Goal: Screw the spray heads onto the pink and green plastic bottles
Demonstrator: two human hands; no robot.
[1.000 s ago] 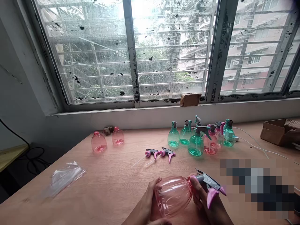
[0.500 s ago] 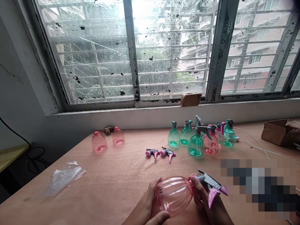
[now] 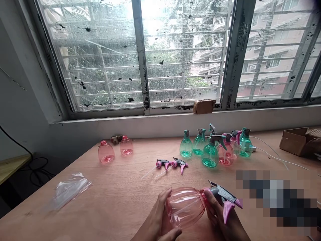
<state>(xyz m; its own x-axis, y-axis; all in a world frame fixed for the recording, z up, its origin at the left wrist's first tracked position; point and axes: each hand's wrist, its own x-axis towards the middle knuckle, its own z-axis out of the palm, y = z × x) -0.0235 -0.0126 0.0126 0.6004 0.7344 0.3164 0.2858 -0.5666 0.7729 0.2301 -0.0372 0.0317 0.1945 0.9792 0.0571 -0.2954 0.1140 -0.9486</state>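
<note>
Lower centre of frame: left hand (image 3: 160,219) fingers wrapped on pink spray bottle (image 3: 185,207) lying sideways; right hand (image 3: 220,217) fingers clamped at its trigger head (image 3: 224,197). Head looks seated. Two trigger heads (image 3: 172,164) and two pink bottles (image 3: 115,150) on counter (image 3: 120,194) unassembled; six done mid-right.

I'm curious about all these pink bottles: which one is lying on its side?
The pink bottle held between the left hand and right hand, with a sprayer fitted. The two capless pink bottles far left stand upright.
</note>
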